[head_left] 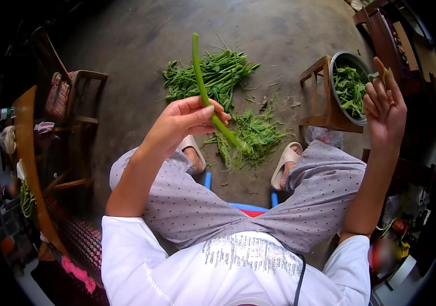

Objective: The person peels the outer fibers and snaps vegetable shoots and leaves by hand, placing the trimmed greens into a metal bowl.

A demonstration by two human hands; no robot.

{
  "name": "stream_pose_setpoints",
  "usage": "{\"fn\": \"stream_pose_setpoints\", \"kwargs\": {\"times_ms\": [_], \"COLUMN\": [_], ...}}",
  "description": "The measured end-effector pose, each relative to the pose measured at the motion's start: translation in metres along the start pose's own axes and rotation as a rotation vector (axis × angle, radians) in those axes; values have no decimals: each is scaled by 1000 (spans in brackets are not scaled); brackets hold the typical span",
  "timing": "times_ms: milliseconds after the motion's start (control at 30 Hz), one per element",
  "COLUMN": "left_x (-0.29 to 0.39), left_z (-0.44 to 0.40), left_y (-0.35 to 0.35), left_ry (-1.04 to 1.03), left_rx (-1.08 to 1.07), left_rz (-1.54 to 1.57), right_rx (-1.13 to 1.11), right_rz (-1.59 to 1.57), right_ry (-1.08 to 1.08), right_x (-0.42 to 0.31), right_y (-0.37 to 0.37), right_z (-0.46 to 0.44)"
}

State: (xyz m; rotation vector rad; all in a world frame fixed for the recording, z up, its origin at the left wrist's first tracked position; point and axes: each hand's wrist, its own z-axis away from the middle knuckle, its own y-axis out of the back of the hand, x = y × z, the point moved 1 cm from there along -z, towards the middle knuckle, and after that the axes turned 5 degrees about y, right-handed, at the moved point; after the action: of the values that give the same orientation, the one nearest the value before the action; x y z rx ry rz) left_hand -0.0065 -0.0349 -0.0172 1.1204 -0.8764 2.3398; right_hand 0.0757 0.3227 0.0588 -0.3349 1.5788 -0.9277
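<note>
My left hand is closed around a long, thick green stem, pinched between thumb and fingers. The stem slants over the floor, its upper end bare and its lower end blurred above the loose greens. My right hand is raised beside a metal basin, its fingers curled and the thumb near the forefinger. A small yellowish-green bit seems to show between those fingertips, too small to name. Leafy green stems lie inside the basin. A bundle of uncut greens rests on the floor, with a looser heap of trimmings closer to my feet.
The basin sits on a wooden stool to the right. A wooden chair stands at the left, near a table edge. Under me is a blue and red plastic stool. Plant scraps litter the concrete floor.
</note>
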Motion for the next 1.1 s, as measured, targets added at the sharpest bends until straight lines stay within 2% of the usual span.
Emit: {"fn": "stream_pose_setpoints", "kwargs": {"times_ms": [67, 100, 200, 267, 333, 367, 433, 467, 633, 733, 900, 1067, 1100], "left_x": [2, 2, 0, -2, -2, -1, -1, -1, 3, 5, 1, 0, 0], "left_z": [0, 0, 0, 0, 1, 1, 2, 1, -2, -1, -2, -2, -2], "left_y": [-1, -2, -11, -15, -20, -22, -27, -29, -42, -43, -38, -33, -33], "left_ry": [-9, -30, -96, -122, -149, -160, -169, -206, -273, -289, -303, -319, -344], "left_rx": [-9, -16, -13, -11, -11, -7, -6, -23, -50, 14, 120, 108, 101], "left_rz": [151, 175, 175, 166, 159, 149, 140, 114, 147, 171, 149, 80, 34], "right_rx": [17, -82, -114, -251, -307, -373, -420, -401, -336, -350, -303, -283, -337], "right_rz": [588, 773, 632, 465, 528, 644, 757, 753, 896, 944, 873, 892, 954], "right_ry": [38, 28, -158, -332, -434, -315, -253, -313, -244, -160, -186, -118, -76], "right_x": [3, 7, 45, 70, 88, 104, 119, 122, 128, 130, 134, 136, 135], "right_y": [-4, -3, -17, -35, -44, -46, -57, -62, -79, -84, -83, -75, -75], "right_z": [3, 6, 18, 24, 31, 35, 45, 49, 57, 56, 55, 51, 50]}}
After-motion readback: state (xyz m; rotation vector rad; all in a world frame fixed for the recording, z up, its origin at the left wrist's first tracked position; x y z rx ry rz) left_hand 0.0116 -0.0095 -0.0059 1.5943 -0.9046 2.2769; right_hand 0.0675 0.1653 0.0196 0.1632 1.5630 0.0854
